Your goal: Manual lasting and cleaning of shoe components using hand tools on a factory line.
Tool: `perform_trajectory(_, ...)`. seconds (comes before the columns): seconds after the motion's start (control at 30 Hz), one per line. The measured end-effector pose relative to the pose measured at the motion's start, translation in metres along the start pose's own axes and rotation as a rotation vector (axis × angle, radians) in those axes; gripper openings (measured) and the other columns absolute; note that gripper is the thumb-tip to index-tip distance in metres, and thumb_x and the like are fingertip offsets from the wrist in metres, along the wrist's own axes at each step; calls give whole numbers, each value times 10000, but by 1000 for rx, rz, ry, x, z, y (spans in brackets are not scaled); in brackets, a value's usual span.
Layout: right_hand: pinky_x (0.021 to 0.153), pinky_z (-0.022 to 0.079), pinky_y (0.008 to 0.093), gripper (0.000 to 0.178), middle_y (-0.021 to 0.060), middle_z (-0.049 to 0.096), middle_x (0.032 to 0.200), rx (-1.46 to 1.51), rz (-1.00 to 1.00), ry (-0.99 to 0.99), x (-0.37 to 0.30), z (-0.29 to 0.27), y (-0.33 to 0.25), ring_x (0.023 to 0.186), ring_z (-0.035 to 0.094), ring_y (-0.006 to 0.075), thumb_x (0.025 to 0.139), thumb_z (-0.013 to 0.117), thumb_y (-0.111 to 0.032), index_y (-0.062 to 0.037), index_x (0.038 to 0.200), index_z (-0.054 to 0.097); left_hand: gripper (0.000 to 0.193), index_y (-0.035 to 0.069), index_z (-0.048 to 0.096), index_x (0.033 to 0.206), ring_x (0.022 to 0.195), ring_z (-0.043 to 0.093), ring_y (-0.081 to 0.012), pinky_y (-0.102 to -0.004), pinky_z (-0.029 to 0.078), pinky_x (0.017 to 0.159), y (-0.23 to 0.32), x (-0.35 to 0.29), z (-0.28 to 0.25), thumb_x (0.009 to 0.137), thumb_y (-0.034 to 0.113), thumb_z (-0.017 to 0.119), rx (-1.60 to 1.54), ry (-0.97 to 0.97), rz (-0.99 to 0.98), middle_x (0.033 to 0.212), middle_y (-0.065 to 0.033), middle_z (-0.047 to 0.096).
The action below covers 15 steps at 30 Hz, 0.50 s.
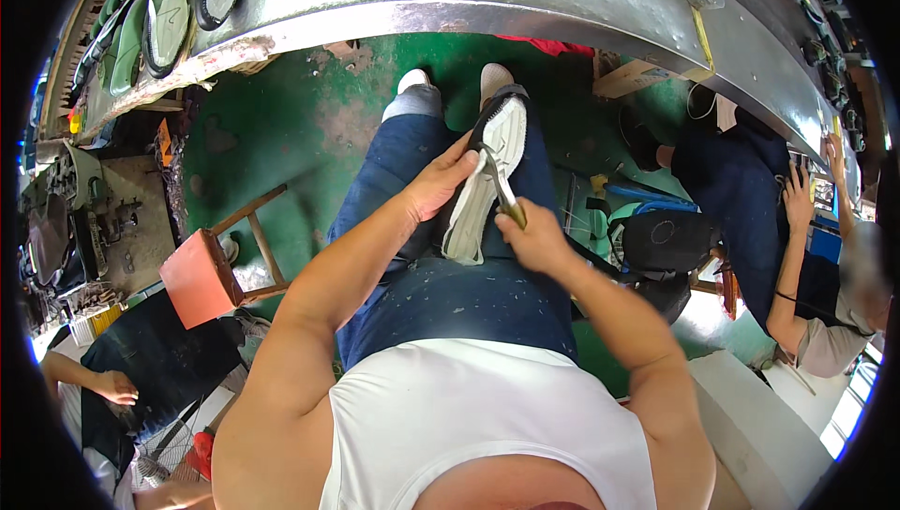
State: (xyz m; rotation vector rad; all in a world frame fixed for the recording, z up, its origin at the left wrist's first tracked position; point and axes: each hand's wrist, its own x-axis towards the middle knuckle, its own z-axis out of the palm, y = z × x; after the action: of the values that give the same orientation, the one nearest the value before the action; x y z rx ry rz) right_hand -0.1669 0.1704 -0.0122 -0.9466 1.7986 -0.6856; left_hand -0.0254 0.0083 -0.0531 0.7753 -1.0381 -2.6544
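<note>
Over my lap lies a shoe (506, 140) with its pale underside turned up and a dark upper showing along its edge. Its toe points away from me and its heel end is near my waist. My left hand (442, 180) is closed on the shoe's left side around the middle. Gripped in my right hand (532, 233) is a curved metal tool like pincers (507, 199), with a yellowish handle. The tool slants up to the left, and its tip reaches the shoe's middle close to my left fingers.
Ahead runs a metal-topped bench (394, 18), with several shoes (167, 27) at its left end. A stool with an orange seat (202, 276) stands to my left. A dark bag (666, 240) sits at my right, near a co-worker (797, 285). Another person's hand (114, 387) shows at lower left.
</note>
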Motion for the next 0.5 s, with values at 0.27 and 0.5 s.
perform_trajectory(0.27, 605, 527, 334, 334, 95, 671, 839, -161, -137, -22, -7, -56, 6, 685, 653, 167, 962, 611, -261, 27, 1132, 598, 698, 104, 277, 1578, 1260, 494, -149, -284, 384, 1076, 0, 14, 21, 990, 236, 628, 421, 144, 86, 1441, -87, 507)
perform_trajectory(0.5, 530, 503, 272, 369, 75, 654, 872, 445, 331, -334, 18, -79, -19, 701, 629, 131, 1007, 580, -299, 32, 1169, 589, 671, 98, 299, 1567, 1265, 523, -184, -289, 388, 1072, -18, 19, 20, 979, 204, 606, 583, 303, 176, 1425, -174, 543)
